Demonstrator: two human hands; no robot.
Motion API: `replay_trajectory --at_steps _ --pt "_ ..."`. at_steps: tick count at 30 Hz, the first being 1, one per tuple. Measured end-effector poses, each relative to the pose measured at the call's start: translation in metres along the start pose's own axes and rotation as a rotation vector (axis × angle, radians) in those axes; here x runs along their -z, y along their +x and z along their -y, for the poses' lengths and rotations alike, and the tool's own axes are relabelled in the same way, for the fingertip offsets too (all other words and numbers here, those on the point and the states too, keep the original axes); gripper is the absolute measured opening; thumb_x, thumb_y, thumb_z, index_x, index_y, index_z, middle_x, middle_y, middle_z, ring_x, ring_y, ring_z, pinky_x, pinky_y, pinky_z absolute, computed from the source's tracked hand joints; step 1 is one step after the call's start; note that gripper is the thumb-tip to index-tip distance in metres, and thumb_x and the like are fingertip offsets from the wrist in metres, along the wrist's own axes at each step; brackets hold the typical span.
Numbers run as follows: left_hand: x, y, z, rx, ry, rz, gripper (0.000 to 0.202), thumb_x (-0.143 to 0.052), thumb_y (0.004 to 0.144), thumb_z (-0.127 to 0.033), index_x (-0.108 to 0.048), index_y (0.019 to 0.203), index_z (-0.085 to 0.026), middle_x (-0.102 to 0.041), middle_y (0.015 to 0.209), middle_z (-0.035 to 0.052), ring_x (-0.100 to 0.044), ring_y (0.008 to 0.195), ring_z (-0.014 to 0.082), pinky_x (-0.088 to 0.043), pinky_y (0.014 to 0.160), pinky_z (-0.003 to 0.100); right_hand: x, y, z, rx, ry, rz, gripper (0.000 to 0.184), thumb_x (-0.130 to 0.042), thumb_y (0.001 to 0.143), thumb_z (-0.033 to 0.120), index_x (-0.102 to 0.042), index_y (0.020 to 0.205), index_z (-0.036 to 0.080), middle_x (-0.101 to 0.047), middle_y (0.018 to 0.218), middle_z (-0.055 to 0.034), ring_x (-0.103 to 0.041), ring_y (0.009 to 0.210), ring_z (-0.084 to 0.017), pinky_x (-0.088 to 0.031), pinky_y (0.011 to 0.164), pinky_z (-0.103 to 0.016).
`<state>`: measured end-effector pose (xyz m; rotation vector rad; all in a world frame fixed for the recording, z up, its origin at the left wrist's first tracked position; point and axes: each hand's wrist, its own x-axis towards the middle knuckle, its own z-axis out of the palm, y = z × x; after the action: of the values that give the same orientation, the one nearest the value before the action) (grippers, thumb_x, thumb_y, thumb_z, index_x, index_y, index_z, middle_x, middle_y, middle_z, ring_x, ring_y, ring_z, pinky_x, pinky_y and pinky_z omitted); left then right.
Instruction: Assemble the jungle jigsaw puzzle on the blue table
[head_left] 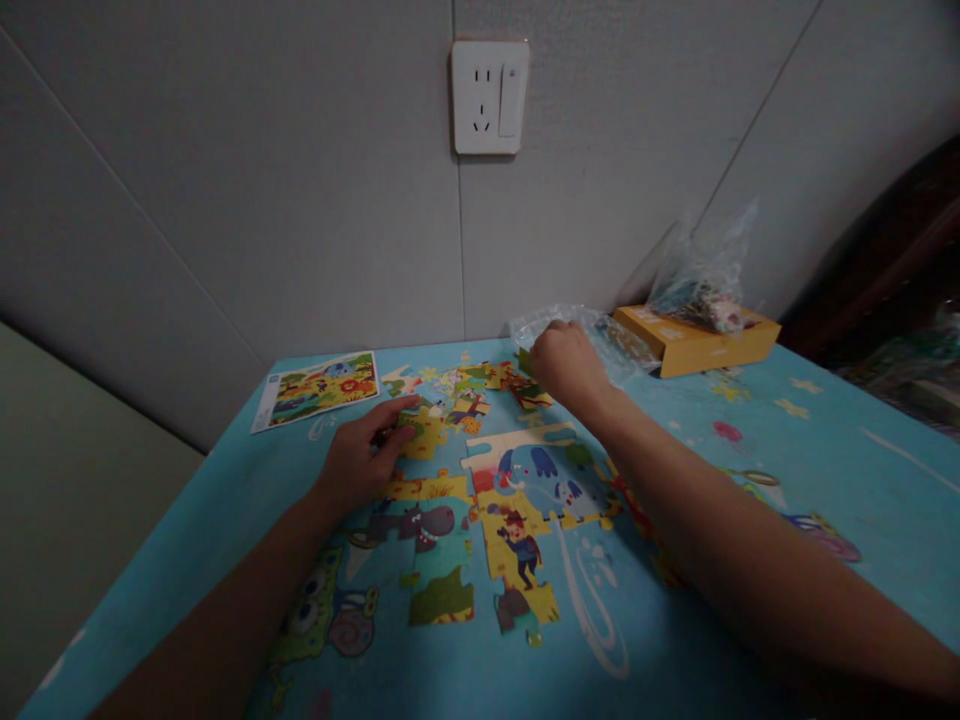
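While our left hand (364, 447) pinches 1 yellow piece (424, 438) beyond the hippo section (439, 545), we cannot tell whether our right hand (568, 360) pinches anything; our right forearm (690, 500), lowered, could dislodge the elephant section (531, 482).

Our hippo section (433, 530) of puzzle lies flat, just left of our blue-elephant section (536, 478), which runs down to a figure in a hat (523, 548). Beyond them, we have loose, colourful pieces (469, 408) scattered, some overlapping.
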<state>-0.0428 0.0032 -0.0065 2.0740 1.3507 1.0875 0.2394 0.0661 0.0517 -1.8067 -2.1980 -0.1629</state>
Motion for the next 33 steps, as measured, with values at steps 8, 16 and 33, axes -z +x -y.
replay_trajectory --at_steps 8,16,33 --pt "-0.002 0.002 -0.001 0.151 -0.184 -0.057 0.027 -0.058 0.089 -0.041 -0.066 0.102 -0.019 -0.057 0.047 -0.0054 -0.056 0.034 0.013 -0.046 0.034 0.019 0.004 -0.007 0.044 -0.157 1.303 0.253 0.022 -0.06 0.088 0.02 -0.061 0.067 0.014 -0.068 0.063 -0.0054 -0.064 0.056 -0.011 -0.054 0.058 -0.023" --pt "-0.001 0.004 -0.002 0.079 -0.298 -0.105 0.02 -0.065 0.084 -0.036 -0.07 0.092 -0.018 -0.066 0.065 -0.0006 -0.062 0.046 0.0141 -0.052 0.041 0.023 -0.036 -0.035 0.086 -0.163 1.584 0.575 0.012 -0.071 0.077 0.018 -0.061 0.072 0.015 -0.069 0.064 -0.0036 -0.067 0.056 -0.013 -0.058 0.054 -0.023" --pt "0.001 0.007 0.008 -0.197 0.02 -0.073 0.025 -0.055 0.08 -0.019 -0.08 0.076 -0.022 -0.061 0.129 0.0094 -0.064 0.106 0.0243 -0.056 0.086 0.036 -0.062 -0.041 0.088 -0.22 1.799 0.39 0.037 -0.082 0.061 0.046 -0.065 0.076 0.017 -0.065 0.075 -0.0017 -0.059 0.058 -0.011 -0.052 0.043 -0.021"
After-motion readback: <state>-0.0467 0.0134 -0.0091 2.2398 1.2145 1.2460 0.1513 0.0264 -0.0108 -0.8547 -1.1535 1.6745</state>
